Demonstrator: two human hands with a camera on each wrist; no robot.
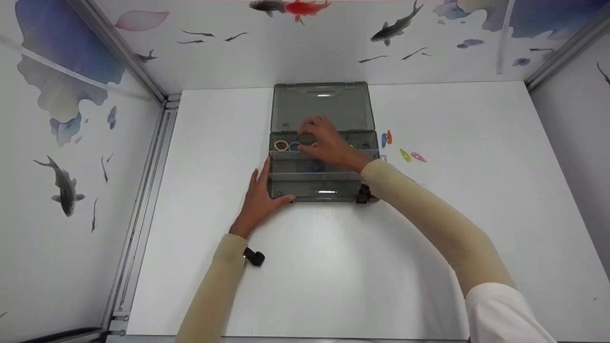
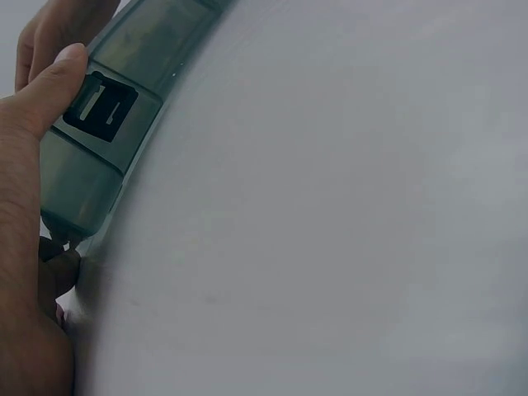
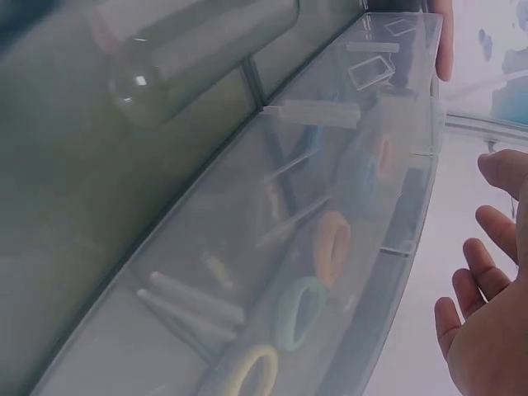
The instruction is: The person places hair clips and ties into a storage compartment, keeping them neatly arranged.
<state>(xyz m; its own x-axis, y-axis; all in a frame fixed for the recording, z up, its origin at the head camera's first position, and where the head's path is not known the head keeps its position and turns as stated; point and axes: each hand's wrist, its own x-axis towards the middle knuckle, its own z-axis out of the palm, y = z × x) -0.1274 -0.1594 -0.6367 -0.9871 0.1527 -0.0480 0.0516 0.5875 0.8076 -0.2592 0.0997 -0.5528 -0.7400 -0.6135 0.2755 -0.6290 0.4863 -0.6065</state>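
Observation:
A grey see-through compartment box [image 1: 296, 189] lies on the table with its lid [image 1: 324, 107] swung back. My left hand [image 1: 259, 202] holds the box's front left corner, fingers along the side and thumb at the front. In the left wrist view that thumb [image 2: 62, 78] lies beside a dark latch [image 2: 101, 107]. Over the back row of compartments is my right hand [image 1: 329, 145], fingers loosely bent and nothing visible in them. Hair ties lie in that row, a yellow one [image 1: 281, 146] and a blue one [image 1: 294, 146] left of the hand. The hand hides part of the row.
Right of the box lie several small snap hair clips: blue [image 1: 384, 140], orange [image 1: 389, 137], yellow-green [image 1: 405, 155] and pink [image 1: 419, 157]. A dark latch [image 1: 363, 194] shows at the box's front right. Panels with painted fish [image 1: 393, 26] stand around the white table [image 1: 314, 276].

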